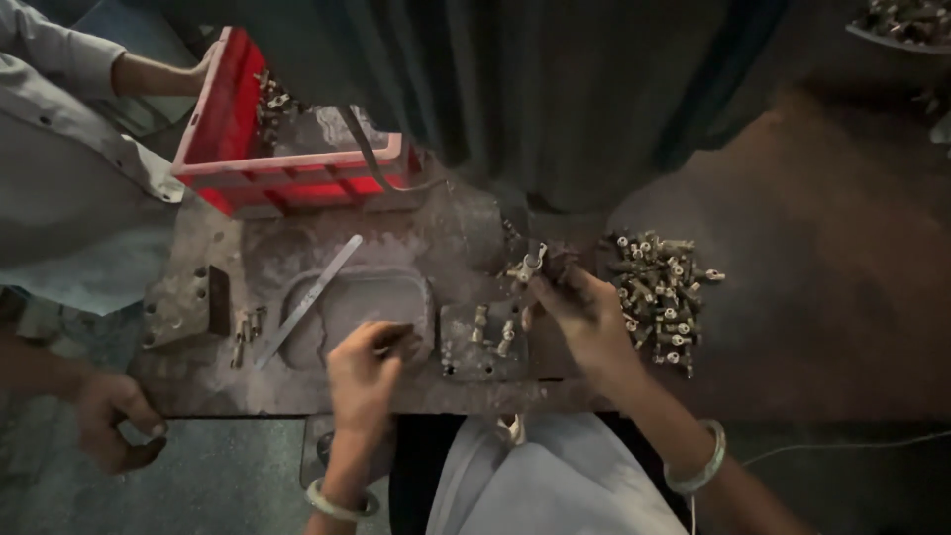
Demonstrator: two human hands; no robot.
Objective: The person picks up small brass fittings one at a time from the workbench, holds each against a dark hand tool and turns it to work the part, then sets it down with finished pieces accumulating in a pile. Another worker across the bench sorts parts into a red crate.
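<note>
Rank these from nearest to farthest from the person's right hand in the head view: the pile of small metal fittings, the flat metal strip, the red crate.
Measured from the right hand:
1. Pile of small metal fittings, just to its right on the bench.
2. Flat metal strip, lying slantwise to the left, beyond the left hand.
3. Red crate, at the bench's far left corner.

Between our hands [365, 372] lies a dull grey block [482, 342] with pale silvery fittings on it. Our right hand [575, 312] holds a fitting [528, 265] of the same pale silver. Just right of that hand, the heap [662, 300] shows silver mixed with brassy yellow. The table [416, 238] under our hands is rusty grey-brown, mottled with dark stains. Left of our left hand, a strip [309, 297] shines light grey. Far beyond it, the crate [287, 168] is bright red. Both our wrists bear pale silvery bangles [339, 503]. The cloth [555, 476] on our lap is light grey.
</note>
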